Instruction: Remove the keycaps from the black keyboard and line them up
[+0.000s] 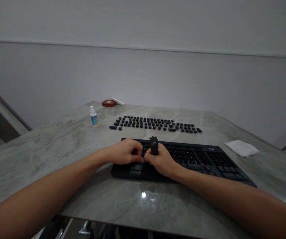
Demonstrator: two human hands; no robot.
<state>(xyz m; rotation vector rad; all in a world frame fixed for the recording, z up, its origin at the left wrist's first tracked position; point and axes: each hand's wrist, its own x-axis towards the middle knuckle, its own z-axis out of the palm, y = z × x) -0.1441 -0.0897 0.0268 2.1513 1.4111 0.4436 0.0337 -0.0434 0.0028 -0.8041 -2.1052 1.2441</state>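
A black keyboard [202,159] lies in front of me, many of its keys stripped of their caps. My right hand [163,162] is closed around a black keycap puller [154,146], held upright over the left part of the keyboard, with metal prongs at its top end. The puller's lower end is hidden by my fingers. Close beside it, my left hand [126,152] is pinched at the keyboard's left side; what its fingertips hold, if anything, is hidden. Beyond the keyboard, loose black keycaps [145,122] are laid out in rows on the marbled grey table [83,186].
A small white spray bottle [94,118] with a blue label stands at the left. Farther back are a reddish-brown case [108,103] and a white flat object [118,101]. A folded white cloth [242,148] lies at the right. The wall [173,79] borders the table's far edge.
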